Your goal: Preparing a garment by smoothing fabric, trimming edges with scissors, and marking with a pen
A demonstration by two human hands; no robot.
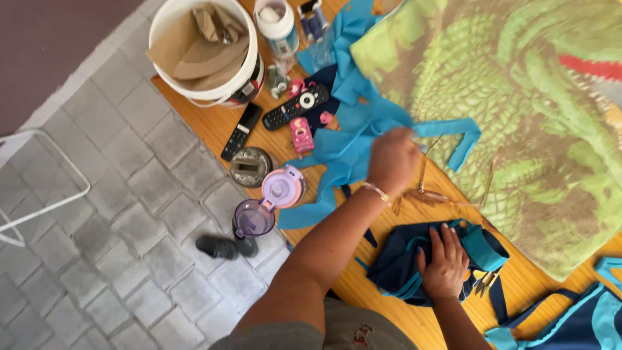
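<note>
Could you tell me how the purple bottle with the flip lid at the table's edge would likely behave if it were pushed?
The purple bottle stands at the very edge of the wooden table, so a push would probably tip it over onto the paving. Its open lid hangs to one side, likely making it top-heavy. Its round body would probably roll.

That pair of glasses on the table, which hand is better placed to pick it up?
Left. The left hand hovers right beside the glasses, while the right hand lies flat on the folded navy garment, nearer the person.
</note>
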